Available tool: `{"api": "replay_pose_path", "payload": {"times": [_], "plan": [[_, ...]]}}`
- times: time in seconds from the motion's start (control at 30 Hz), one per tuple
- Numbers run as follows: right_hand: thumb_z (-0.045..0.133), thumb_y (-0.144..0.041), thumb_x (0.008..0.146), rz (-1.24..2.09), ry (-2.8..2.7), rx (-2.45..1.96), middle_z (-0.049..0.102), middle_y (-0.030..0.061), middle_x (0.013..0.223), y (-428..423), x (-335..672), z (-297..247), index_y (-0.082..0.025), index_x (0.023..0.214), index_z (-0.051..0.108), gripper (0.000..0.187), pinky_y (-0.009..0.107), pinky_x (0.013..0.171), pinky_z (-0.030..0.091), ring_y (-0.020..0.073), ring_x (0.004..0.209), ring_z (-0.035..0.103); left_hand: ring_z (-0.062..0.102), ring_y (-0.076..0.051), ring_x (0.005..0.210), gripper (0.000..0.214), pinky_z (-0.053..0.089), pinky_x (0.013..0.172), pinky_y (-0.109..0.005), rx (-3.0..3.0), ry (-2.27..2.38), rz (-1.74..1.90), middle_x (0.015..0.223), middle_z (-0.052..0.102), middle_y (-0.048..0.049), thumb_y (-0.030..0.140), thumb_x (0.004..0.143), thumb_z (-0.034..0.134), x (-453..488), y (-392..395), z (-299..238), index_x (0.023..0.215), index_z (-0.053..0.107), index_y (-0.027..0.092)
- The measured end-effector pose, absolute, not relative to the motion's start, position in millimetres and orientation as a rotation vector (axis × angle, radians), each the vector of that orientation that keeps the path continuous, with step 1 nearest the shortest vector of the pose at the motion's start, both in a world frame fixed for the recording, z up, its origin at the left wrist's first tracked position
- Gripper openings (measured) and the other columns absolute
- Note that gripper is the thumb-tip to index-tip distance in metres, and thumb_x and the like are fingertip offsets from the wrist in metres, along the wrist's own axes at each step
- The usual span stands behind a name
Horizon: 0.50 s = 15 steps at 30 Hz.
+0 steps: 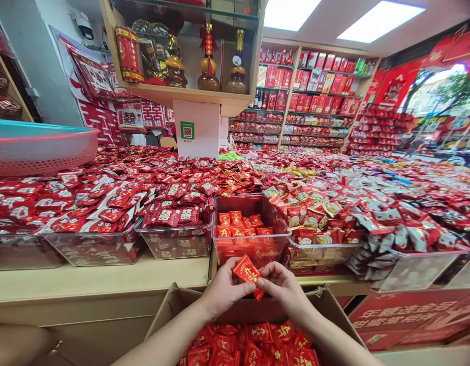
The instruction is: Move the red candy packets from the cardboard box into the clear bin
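Note:
Between both hands is a small red candy packet [247,270] with gold lettering, tilted, its printed face toward me. My left hand [226,285] grips its left side, thumb in front. My right hand [283,285] pinches the lower right part between thumb and fingers. Just beyond the hands stands a clear plastic bin [282,235], partly filled with similar red packets [242,226]. Below my forearms an open cardboard box [169,305] holds many loose red packets [253,351].
Overfilled clear bins flank the middle one, with dark red packets [177,213] left and yellow-and-red packets [314,223] right. A pink basket [40,152] rests at far left. A white box with a QR code [198,127] stands behind, beneath a cabinet [185,94] of bottles.

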State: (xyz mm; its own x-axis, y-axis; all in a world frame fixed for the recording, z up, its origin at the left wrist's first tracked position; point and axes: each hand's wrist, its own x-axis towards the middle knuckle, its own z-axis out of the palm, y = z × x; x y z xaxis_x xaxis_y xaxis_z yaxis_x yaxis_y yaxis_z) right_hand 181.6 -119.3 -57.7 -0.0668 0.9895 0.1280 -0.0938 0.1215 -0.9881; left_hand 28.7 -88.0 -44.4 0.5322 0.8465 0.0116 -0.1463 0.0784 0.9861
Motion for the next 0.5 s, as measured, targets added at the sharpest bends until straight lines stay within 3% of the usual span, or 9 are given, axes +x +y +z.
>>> {"api": "replay_pose_path", "payload": {"times": [0.13,0.23,0.3,0.37,0.5], "plan": [[0.057,-0.033,0.069,1.13,-1.425,-1.013,0.053,0.0018,0.073,-119,183,-60,-0.017,0.067,0.039,0.025,0.025,0.061,0.043,0.012,0.067,0.052,0.052,-0.011,0.073,0.049,0.04,0.067,-0.023,1.328,0.756,0.827,0.079,0.054,0.0009,0.023,0.058,0.067,27,-86,-50,0.097,0.038,0.017],[0.055,-0.027,0.071,0.881,-1.727,-1.084,0.05,0.0086,0.099,-125,184,-53,-0.017,0.075,0.045,0.014,0.028,0.074,0.042,0.0168,0.09,0.049,0.052,-0.011,0.071,0.05,0.039,0.063,-0.021,1.32,0.789,0.793,0.078,0.054,0.0006,0.022,0.055,0.068,24,-84,-47,0.096,0.04,0.017],[0.058,-0.024,0.067,0.72,-1.953,-1.084,0.036,0.0109,0.12,-131,186,-46,-0.018,0.086,0.049,0.022,0.03,0.083,0.038,0.0188,0.102,0.043,0.051,-0.01,0.067,0.047,0.038,0.057,-0.02,1.282,0.788,0.731,0.078,0.054,0.0004,0.023,0.056,0.067,23,-83,-44,0.094,0.041,0.017],[0.06,-0.021,0.064,0.591,-2.121,-1.066,0.028,0.0107,0.126,-134,186,-42,-0.019,0.095,0.049,0.033,0.031,0.087,0.035,0.0189,0.105,0.041,0.05,-0.009,0.063,0.045,0.036,0.053,-0.019,1.252,0.782,0.68,0.077,0.054,0.0007,0.025,0.056,0.065,23,-82,-41,0.093,0.041,0.018],[0.047,-0.011,0.072,0.29,-2.269,-1.092,0.047,0.0098,0.112,-132,189,-47,-0.018,0.094,0.049,0.024,0.031,0.084,0.038,0.0175,0.101,0.045,0.05,-0.008,0.055,0.043,0.035,0.05,-0.019,1.193,0.748,0.614,0.071,0.054,0.003,0.029,0.06,0.061,22,-80,-41,0.095,0.039,0.02]]}}
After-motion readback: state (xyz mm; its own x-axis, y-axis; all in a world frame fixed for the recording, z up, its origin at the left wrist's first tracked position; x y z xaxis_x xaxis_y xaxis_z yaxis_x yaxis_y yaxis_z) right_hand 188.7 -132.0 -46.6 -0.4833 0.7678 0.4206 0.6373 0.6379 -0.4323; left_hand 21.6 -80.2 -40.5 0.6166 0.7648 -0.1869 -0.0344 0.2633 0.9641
